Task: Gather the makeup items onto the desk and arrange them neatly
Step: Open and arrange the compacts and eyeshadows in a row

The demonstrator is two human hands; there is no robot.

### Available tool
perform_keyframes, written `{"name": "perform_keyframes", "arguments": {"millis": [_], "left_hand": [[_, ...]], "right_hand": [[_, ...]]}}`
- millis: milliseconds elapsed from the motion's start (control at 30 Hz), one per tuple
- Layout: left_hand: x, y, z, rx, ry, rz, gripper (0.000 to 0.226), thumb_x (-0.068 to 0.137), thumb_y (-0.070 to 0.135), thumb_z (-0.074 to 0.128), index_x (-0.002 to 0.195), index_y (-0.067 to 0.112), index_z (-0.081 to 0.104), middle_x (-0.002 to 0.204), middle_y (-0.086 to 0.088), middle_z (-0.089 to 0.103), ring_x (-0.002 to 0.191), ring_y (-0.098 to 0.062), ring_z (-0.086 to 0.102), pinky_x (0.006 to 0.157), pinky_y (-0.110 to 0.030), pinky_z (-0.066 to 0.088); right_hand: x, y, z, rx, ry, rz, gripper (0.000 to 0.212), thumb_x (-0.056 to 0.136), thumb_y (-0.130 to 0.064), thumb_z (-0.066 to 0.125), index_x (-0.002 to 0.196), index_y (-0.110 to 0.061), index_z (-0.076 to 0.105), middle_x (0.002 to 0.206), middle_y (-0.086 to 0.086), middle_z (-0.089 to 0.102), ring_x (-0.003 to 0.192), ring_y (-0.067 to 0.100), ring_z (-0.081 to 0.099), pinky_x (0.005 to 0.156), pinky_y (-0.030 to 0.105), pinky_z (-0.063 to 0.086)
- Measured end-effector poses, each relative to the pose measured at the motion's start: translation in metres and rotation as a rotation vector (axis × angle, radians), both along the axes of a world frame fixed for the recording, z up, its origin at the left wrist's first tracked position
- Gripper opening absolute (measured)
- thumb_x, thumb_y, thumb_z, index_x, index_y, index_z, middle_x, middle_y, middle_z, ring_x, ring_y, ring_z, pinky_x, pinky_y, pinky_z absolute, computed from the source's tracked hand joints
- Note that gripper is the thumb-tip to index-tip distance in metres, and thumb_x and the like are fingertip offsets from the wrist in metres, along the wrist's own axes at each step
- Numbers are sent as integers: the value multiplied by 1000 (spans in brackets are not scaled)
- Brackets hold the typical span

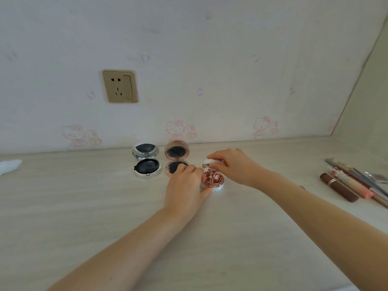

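Hands (185,181) (230,162) hold white compact (213,180) open on desk (84,206).

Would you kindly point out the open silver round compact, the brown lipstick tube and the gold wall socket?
open silver round compact (147,168): head view, dark pad in base.
brown lipstick tube (338,187): head view, mid-barrel.
gold wall socket (120,86): head view, faceplate centre.

Both bare forearms stretched forward, converging at centre. Left hand (186,181) knuckles up, fingers curled, gripping from the near left side. Right hand (231,164) arched higher, wrist bent, fingertips pinching down from above, just beside the left.
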State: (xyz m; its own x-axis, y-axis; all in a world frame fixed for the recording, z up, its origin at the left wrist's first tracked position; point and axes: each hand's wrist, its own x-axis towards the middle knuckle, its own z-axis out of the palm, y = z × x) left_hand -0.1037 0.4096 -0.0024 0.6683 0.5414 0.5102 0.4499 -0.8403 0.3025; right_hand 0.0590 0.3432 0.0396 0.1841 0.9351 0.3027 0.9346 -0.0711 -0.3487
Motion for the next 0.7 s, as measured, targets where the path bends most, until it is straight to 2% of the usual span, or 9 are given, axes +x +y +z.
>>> {"name": "perform_keyframes", "arguments": {"millis": [133,233,333,700], "left_hand": [[-1,3,-1,26,1,-27,24,83,39,65,99,22,69,101,7,67,104,-17,48,87,-28,38],[0,5,0,72,18,-21,22,84,39,63,96,22,70,97,9,68,104,-16,47,86,-26,36],[3,7,1,110,37,-13,21,85,38,61,96,22,70,94,8,68,105,-16,47,84,-24,30],[21,26,1,204,107,28,25,89,33,53,102,17,68,98,1,67,110,-21,47,95,-28,30]], "right_hand": [[2,4,1,-7,26,-17,29,90,-40,51,90,-17,69,80,2,69,79,23,60,71,29,42],[2,8,2,-1,75,-40,24,92,-38,52,101,-25,71,95,-4,72,89,18,64,70,27,44],[5,13,-1,-20,72,-88,33,94,-36,52,123,-23,62,118,-4,67,106,16,59,81,20,36],[14,47,5,-75,79,-96,31,97,-25,47,123,-19,63,123,1,65,111,18,58,82,20,36]]}}
